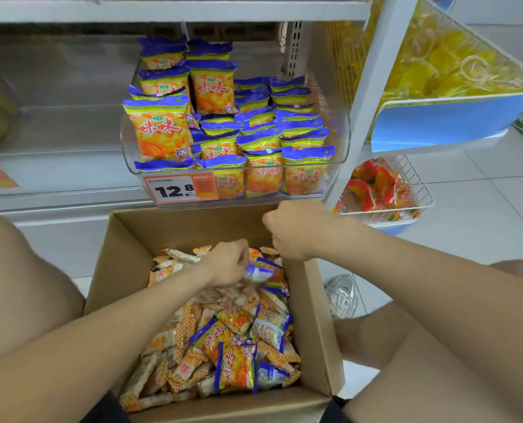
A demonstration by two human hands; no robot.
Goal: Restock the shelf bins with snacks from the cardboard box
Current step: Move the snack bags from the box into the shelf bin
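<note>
Snack packets (232, 361) half-filled the cardboard box (126, 245) below a nearly full bin (341, 138); left hand (226, 264) gripped a blue packet (258, 273), right hand (294, 230) curled, seemingly empty.

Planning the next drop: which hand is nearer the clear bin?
Right. The right hand is just below the clear bin; the left hand is lower, inside the box, gripping a packet.

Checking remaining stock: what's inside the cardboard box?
Cardboard box holds loose blue-and-orange bags mixed with orange-checked pale wrappers. Left hand grips a blue packet. Lower layers and floor are covered.
</note>
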